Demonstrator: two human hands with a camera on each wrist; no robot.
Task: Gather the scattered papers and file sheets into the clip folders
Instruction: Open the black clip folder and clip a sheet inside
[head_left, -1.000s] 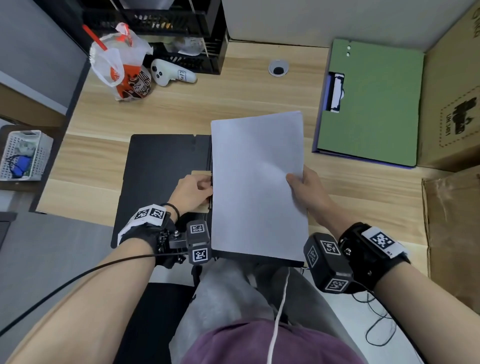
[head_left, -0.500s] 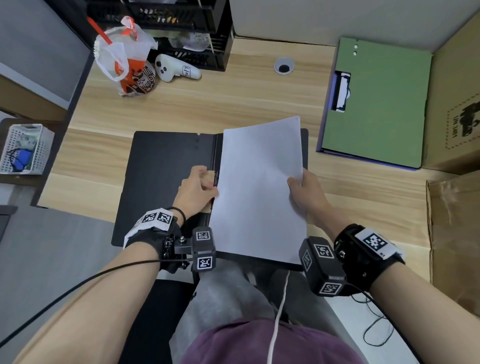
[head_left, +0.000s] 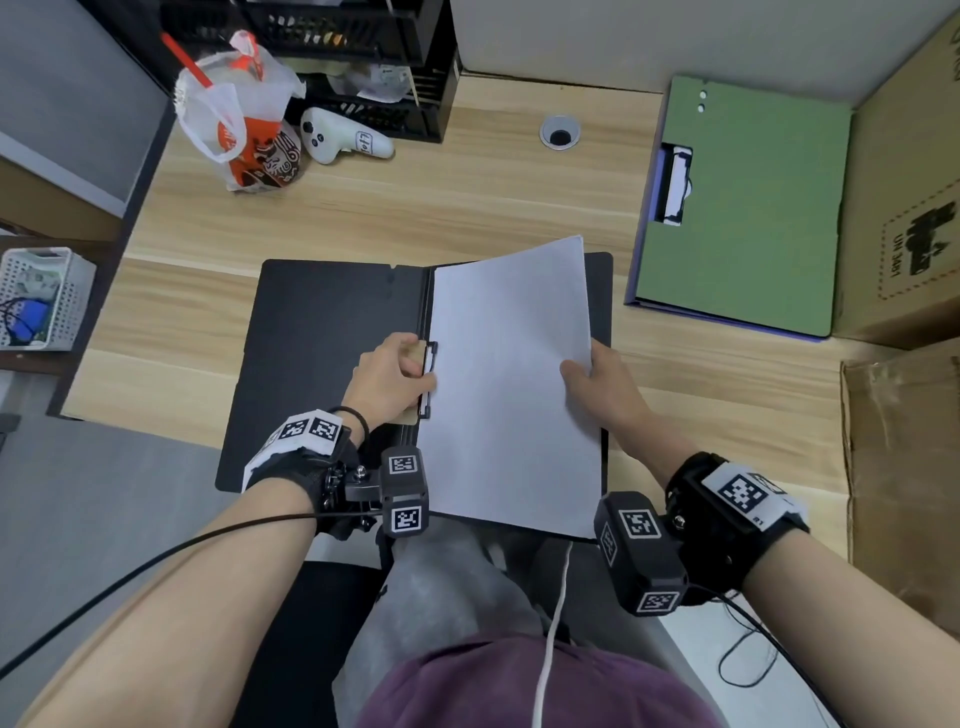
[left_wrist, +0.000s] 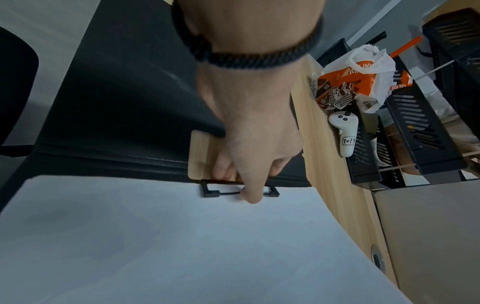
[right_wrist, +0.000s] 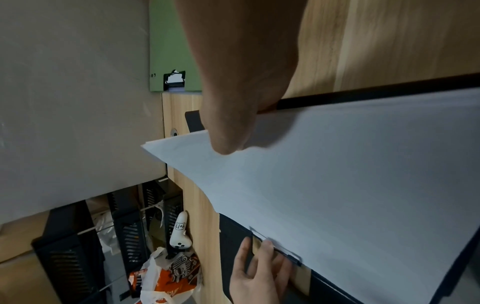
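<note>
A black clip folder (head_left: 322, 353) lies open on the desk in front of me. A stack of white sheets (head_left: 509, 374) covers its right half, the right side lifted a little. My right hand (head_left: 582, 364) pinches the sheets' right edge, thumb on top (right_wrist: 226, 144). My left hand (head_left: 421, 374) grips the wood-coloured clip (head_left: 428, 379) at the spine, and the sheets' left edge lies against the clip's black wire frame (left_wrist: 210, 191). In the left wrist view the fingers (left_wrist: 249, 193) curl over the clip plate (left_wrist: 200, 156). A closed green clip folder (head_left: 737, 208) lies at the back right.
An orange-and-white bag with a drink (head_left: 244, 130) and a white controller (head_left: 343, 140) sit at the back left before black trays (head_left: 363, 62). Cardboard boxes (head_left: 904, 208) line the right edge. A white basket (head_left: 36, 296) stands off the desk, left.
My right hand has drawn the sheets down toward me and swung their left edge against the clip. My left hand has stayed on the clip.
</note>
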